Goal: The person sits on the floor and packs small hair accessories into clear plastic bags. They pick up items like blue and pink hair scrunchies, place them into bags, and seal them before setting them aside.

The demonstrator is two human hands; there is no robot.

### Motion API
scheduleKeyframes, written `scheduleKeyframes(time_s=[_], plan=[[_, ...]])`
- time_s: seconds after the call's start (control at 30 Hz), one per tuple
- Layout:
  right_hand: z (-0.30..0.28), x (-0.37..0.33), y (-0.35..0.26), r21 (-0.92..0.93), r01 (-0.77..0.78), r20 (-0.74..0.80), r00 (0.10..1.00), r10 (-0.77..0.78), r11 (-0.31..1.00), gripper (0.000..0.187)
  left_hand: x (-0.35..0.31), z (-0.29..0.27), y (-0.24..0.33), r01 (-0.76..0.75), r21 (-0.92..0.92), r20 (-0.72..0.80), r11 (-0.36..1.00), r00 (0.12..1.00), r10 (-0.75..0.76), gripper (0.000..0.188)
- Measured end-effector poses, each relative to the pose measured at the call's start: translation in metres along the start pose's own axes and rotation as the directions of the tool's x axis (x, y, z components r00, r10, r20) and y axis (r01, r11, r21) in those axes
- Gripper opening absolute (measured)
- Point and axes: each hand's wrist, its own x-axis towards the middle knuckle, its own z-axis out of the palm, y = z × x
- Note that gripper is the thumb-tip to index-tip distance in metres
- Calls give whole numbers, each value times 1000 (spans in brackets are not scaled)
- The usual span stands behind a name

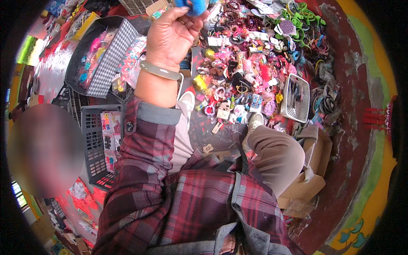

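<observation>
My left hand (pixel 172 38) is raised at the top, palm turned toward me, a pale bangle (pixel 160 70) round its wrist. Its thumb and fingers are closed on a blue fuzzy band (pixel 197 6), partly cut off by the upper edge. Below and to the right of that hand spreads a large pile of hair accessories (pixel 238 72), with bows, hair ties and carded pieces in many colours. My right hand does not show.
Left stand a black plastic basket (pixel 94 140) with carded items and a dark box (pixel 76 51) with a houndstooth flap. A white basket (pixel 294 115) sits at the pile's right, near an open cardboard box (pixel 312 187). A blurred person (pixel 46 151) is at far left.
</observation>
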Motion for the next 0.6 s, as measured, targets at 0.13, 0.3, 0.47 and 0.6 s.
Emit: scheduleKeyframes(time_s=[0.13, 0.3, 0.47, 0.6], plan=[[36, -11, -7, -143, -14, 11, 1000, 16, 990, 28, -4, -27, 18, -27, 4, 38, 1000, 999, 26, 23], [25, -21, -39, -426, 40, 27, 999, -32, 904, 25, -8, -39, 24, -25, 20, -57, 999, 998, 26, 27], [-7, -67, -174, -969, 9, -118, 863, -491, 248, 21, -4, -35, 10, 99, 223, -54, 970, 995, -89, 26], [106, -106, -311, -168, 922, 26, 357, -934, 348, 20, -8, -29, -39, 128, 470, 35, 873, 986, -163, 20]])
